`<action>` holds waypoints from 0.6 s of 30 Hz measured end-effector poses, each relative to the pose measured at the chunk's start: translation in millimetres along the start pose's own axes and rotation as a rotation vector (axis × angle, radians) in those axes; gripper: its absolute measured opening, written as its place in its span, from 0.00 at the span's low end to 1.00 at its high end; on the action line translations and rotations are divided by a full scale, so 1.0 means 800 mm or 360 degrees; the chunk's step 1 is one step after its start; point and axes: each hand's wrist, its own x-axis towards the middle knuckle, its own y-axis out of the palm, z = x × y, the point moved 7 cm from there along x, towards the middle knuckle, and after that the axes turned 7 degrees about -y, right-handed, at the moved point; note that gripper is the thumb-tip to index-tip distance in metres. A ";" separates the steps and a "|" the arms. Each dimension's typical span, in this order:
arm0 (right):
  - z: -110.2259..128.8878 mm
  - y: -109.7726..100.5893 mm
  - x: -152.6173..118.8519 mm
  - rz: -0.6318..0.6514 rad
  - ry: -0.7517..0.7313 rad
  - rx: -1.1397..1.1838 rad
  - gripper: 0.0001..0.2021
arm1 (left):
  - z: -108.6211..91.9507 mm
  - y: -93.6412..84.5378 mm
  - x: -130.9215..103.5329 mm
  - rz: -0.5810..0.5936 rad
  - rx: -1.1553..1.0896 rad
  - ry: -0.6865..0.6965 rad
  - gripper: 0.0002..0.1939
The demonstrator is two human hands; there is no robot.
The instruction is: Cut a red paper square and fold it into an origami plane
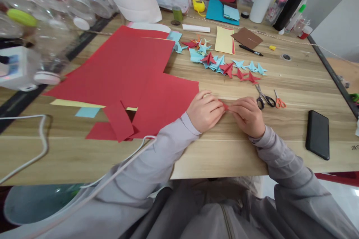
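A small piece of red paper is pinched between my two hands, most of it hidden by the fingers. My left hand closes over its left end, and my right hand grips the right end with thumb and fingertips. Large red paper sheets reach to just beside my left hand. Beyond the hands lies a row of folded paper cranes in red and light blue. Black-handled scissors rest near my right hand, next to small orange scissors.
A black phone lies at the right. Farther back are yellow paper, brown paper, a black pen and a yellow tape measure. Plastic bottles crowd the left. A white cable crosses the front left.
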 end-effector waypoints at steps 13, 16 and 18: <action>-0.020 -0.016 0.002 -0.0125 0.0142 0.0142 0.05 | 0.011 -0.020 0.001 -0.0154 -0.0051 -0.0041 0.09; -0.023 -0.017 0.000 -0.0149 0.0156 0.0132 0.05 | 0.015 -0.020 0.001 -0.0162 -0.0033 -0.0053 0.09; -0.028 -0.021 -0.002 -0.0186 0.0230 0.0100 0.05 | 0.021 -0.020 0.001 -0.0150 -0.0036 -0.0107 0.08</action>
